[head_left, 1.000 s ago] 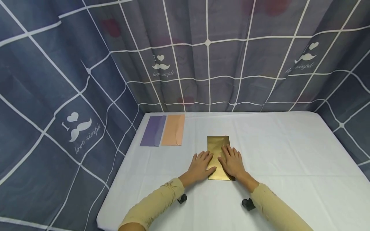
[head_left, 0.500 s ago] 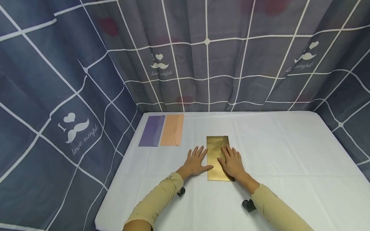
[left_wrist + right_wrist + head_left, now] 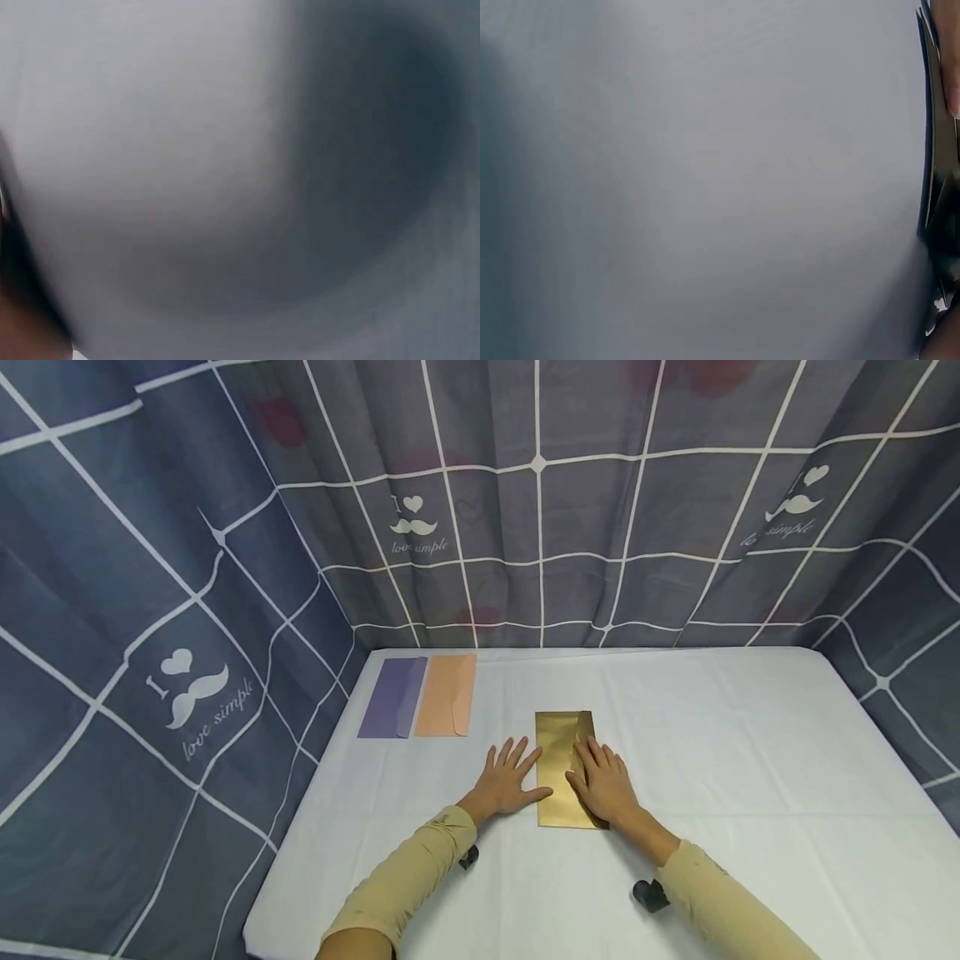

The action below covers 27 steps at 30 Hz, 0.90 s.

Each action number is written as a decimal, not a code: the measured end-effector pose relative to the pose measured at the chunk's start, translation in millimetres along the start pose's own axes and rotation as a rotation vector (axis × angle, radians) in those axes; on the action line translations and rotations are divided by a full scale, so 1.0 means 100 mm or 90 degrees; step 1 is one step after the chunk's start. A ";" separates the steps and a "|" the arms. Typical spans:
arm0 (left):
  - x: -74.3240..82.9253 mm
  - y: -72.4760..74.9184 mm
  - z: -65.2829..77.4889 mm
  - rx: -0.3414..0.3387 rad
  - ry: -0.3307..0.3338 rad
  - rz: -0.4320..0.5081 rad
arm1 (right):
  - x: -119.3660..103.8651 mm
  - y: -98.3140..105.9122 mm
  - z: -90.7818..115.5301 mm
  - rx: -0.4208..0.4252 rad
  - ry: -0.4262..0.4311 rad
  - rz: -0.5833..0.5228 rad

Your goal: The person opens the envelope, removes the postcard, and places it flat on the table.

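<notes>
In the head view a shiny gold envelope [image 3: 556,756] lies upright on the white-covered table, its flap along the right side. My right hand [image 3: 607,785] rests flat on the flap with fingers extended, covering part of the right edge. Spread wide, my left hand [image 3: 502,785] lies at the left edge, its thumb and fingertips right at the envelope's border. The right wrist view catches the gold envelope [image 3: 943,135] edge-on at far right, beside the fingers. The left wrist view is mostly blurred cloth.
At the table's back left lie a purple envelope [image 3: 392,697] and, close beside it, a peach envelope [image 3: 444,695]. A dark checked curtain [image 3: 495,527] hangs behind and at both sides. White cloth [image 3: 750,760] covers the table.
My left hand has slid left, from lying over the gold envelope to its left edge. My right hand stays on the flap, almost still.
</notes>
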<state>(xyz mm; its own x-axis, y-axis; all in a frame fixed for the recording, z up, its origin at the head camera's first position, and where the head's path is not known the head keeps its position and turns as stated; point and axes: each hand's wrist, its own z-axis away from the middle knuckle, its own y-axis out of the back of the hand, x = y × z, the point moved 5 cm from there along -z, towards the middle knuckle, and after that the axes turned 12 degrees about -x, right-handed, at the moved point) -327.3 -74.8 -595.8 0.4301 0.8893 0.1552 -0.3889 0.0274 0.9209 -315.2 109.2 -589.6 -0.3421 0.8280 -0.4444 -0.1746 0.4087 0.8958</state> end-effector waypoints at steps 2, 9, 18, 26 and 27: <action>0.00 0.00 0.00 -0.003 0.003 -0.003 | -0.01 0.02 0.01 0.006 0.004 0.007; 0.01 0.03 0.02 -0.005 0.005 0.004 | -0.03 0.07 0.05 0.019 0.015 0.018; 0.03 0.04 0.07 -0.004 0.008 -0.006 | -0.02 0.05 0.06 0.024 0.024 0.011; 0.03 0.05 0.06 -0.008 0.018 -0.018 | -0.02 0.06 0.05 0.037 0.029 -0.008; 0.02 0.05 0.05 -0.006 0.017 -0.018 | -0.02 0.06 0.05 0.037 0.029 -0.009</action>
<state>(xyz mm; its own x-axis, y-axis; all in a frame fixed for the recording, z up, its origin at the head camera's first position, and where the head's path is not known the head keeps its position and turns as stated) -323.7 -75.0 -589.1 0.4188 0.9003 0.1187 -0.3842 0.0572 0.9215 -310.8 111.9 -582.9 -0.3819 0.8041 -0.4556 -0.1263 0.4429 0.8876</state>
